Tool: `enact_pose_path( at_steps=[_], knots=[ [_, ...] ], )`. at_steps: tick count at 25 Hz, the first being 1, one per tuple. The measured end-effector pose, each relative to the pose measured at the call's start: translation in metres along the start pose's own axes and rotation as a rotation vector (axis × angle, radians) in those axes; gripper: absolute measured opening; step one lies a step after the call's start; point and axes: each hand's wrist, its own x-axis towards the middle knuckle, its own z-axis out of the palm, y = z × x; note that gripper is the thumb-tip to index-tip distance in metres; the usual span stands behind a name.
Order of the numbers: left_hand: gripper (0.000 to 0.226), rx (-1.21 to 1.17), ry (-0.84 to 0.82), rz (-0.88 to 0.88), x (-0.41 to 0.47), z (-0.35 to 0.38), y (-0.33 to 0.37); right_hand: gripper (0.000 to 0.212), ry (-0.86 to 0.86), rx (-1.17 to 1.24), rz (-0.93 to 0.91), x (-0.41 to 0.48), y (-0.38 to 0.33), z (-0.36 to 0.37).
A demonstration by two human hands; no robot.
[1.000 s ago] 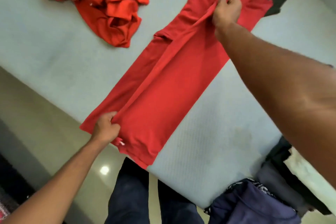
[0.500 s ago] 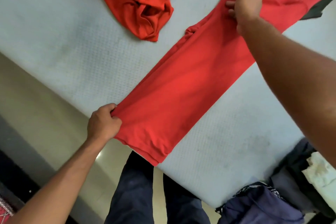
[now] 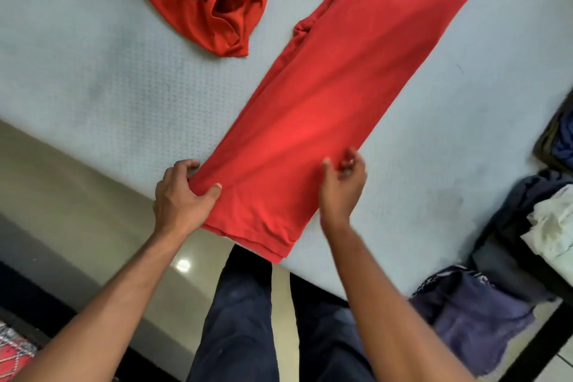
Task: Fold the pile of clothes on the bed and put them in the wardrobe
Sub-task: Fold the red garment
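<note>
The bed (image 3: 93, 87) carries the long red garment (image 3: 341, 87), folded into a narrow strip. Its long axis runs from the near edge at 6 o'clock up toward 1 o'clock. Crumpled red clothes (image 3: 201, 0) lie at 11 o'clock, apart from it. The left hand (image 3: 179, 201) pinches the strip's near left edge. The right hand (image 3: 342, 186) is at the opposite edge, fingers half curled and blurred, so I cannot tell if it has hold. Both hands are at the near end, so the next fold probably goes away toward 1 o'clock.

No text, label, brand or number can be read anywhere — the clothes show no legible print.
</note>
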Motion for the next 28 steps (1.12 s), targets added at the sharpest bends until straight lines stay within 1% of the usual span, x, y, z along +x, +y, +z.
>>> enact_pose_path(
  at_steps=[1,2,4,6,8,9,11,14,15,17,18,19,22,25,27,28],
  knots=[
    [0.048,0.044,-0.028,0.018,0.001,-0.001,-0.001,0.05,-0.053,-0.035,0.078,-0.027,0.02,-0.008],
    [0.046,0.08,-0.054,0.027,0.003,-0.003,-0.001,0.052,-0.106,-0.072,0.117,-0.051,0.035,-0.014],
    [0.039,0.104,-0.13,0.003,0.013,-0.01,0.006,0.054,-0.196,-0.126,0.15,-0.084,0.053,-0.018],
    [0.029,0.134,-0.234,-0.041,0.023,-0.017,0.019,0.046,-0.246,-0.129,0.246,-0.098,0.056,-0.016],
    [0.019,0.191,-0.314,-0.049,0.027,-0.022,0.028,0.03,-0.269,-0.124,0.346,-0.097,0.054,-0.012],
    [0.018,0.226,-0.332,-0.046,0.027,-0.023,0.03,0.026,-0.28,-0.115,0.378,-0.095,0.056,-0.01],
    [0.023,0.254,-0.334,-0.05,0.027,-0.026,0.033,0.027,-0.31,-0.035,0.429,-0.092,0.061,-0.009],
    [0.04,0.168,-0.345,-0.047,0.026,-0.025,0.032,0.033,-0.353,0.102,0.441,-0.099,0.067,-0.014],
    [0.039,0.15,-0.355,-0.054,0.023,-0.023,0.031,0.032,-0.364,0.129,0.433,-0.104,0.068,-0.017],
    [0.028,0.161,-0.361,-0.05,0.015,-0.02,0.028,0.032,-0.372,0.139,0.415,-0.112,0.07,-0.02],
    [0.022,0.173,-0.341,-0.006,0.011,-0.018,0.025,0.033,-0.361,0.148,0.407,-0.116,0.071,-0.02],
    [0.02,0.182,-0.3,0.048,0.004,-0.019,0.023,0.037,-0.339,0.163,0.389,-0.122,0.072,-0.02],
    [0.031,0.177,-0.191,0.19,-0.02,-0.026,0.018,0.053,-0.269,0.211,0.286,-0.134,0.077,-0.021],
    [0.033,0.164,-0.191,0.295,-0.056,-0.038,0.01,0.063,-0.208,0.24,0.168,-0.164,0.085,-0.033],
    [0.03,0.167,-0.198,0.343,-0.085,-0.048,-0.006,0.057,-0.191,0.253,0.154,-0.194,0.09,-0.043],
    [0.029,0.162,-0.207,0.339,-0.098,-0.053,-0.018,0.048,-0.198,0.291,0.186,-0.21,0.094,-0.049]
  ],
)
